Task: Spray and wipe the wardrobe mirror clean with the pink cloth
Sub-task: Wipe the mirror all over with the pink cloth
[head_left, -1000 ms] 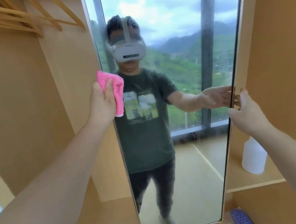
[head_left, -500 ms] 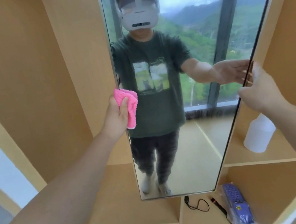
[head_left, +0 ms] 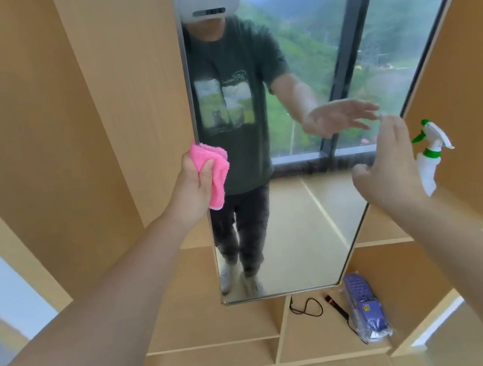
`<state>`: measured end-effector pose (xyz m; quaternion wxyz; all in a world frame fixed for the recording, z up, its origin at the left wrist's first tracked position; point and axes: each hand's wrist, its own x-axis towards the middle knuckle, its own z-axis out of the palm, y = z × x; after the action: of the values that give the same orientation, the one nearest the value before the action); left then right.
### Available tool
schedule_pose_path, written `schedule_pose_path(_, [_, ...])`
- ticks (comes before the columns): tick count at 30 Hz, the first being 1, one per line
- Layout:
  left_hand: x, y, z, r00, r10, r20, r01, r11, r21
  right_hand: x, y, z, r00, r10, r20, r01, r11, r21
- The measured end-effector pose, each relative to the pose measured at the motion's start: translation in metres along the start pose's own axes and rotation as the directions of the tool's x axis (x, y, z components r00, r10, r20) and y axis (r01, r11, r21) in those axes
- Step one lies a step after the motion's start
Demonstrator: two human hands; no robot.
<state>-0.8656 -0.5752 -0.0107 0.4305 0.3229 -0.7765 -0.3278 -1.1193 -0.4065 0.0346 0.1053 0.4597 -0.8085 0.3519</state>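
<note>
Forearms reached up from the near edge toward the wardrobe. One left hand [head_left: 192, 187] had its grip curled round the single pink cloth [head_left: 212, 173], bunched against the mirror's [head_left: 296, 221] left edge, probably for wiping there. One right hand [head_left: 388, 167] hovered with fingers spread and holding nothing before the mirror's right edge. Beyond it, one spray bottle [head_left: 429, 161] stood on a shelf [head_left: 377, 237], within easy reach, judging by its placement.

The mirror [head_left: 302, 220] glass lies bare between the pink cloth [head_left: 214, 174] at its left edge and the right hand [head_left: 388, 167] at its right edge; just right of the mirror a spray bottle [head_left: 428, 161] stands on the shelf [head_left: 376, 234]
</note>
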Motion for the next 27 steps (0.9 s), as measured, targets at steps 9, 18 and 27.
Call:
schedule_pose_path(9, [-0.016,-0.049,0.013,0.996,-0.080,0.036,0.079,0.996,0.031,-0.069,0.019,0.064,0.962,-0.114,0.249,0.101,0.993,0.066])
schedule_pose_path(18, [-0.046,-0.034,0.023,0.972,-0.195,0.128,0.198,0.980,-0.011,-0.092,0.038,0.089,0.903,-0.259,0.342,0.195,0.958,0.211])
schedule_pose_path(27, [-0.095,-0.085,0.079,0.963,-0.250,0.102,0.270,0.917,-0.295,-0.108,0.039,0.121,0.761,-0.471,0.447,0.388,0.882,0.268])
